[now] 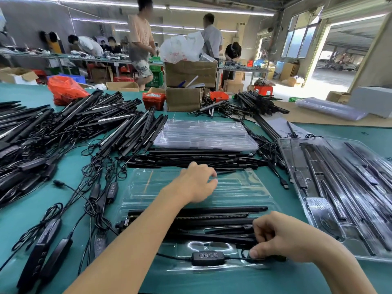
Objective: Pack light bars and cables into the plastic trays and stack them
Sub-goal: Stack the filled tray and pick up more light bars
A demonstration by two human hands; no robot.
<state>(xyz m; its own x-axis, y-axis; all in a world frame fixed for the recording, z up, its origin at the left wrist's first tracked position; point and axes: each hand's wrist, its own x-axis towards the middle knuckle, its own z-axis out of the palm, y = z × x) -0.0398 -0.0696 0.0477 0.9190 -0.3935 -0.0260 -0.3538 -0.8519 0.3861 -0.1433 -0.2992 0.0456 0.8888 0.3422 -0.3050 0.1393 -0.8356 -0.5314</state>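
Tray half-filled: left hand nearest the loose bars

Item: loose light bars (191,159), a black row lying with the long axis from 9 to 3 o'clock, crosswise to the person, just beyond the far rim of the working tray (233,187). The row sits at 12 o'clock from the left hand (196,183), close by. That hand hovers over the tray's bare far half, fingers loosely curled and a little apart, gripping nothing I can make out. It is the nearer hand by a good margin, and a reach for the next bar probably falls to it.

Right hand (282,240): at the tray's near right, about 4 o'clock from the left. Thumb and forefinger pinch the thin cable (237,258) beside the controller (207,258).

Containers:
- Working tray: clear plastic. Near half holds several packed bars (218,221), the same 9-to-3 lie; the controller and cable sit in the nearest pocket; far channels empty.
- Empty tray stack (203,134), at 12 o'clock beyond the loose row, holding nothing.
- Filled tray (339,198), at 3 o'clock, bars inside running roughly 11 to 5 o'clock; more filled trays may lie under it, but I cannot tell.

Stock: tangled heap of bars (74,128) with cables at 10 o'clock on the green table (360,134).
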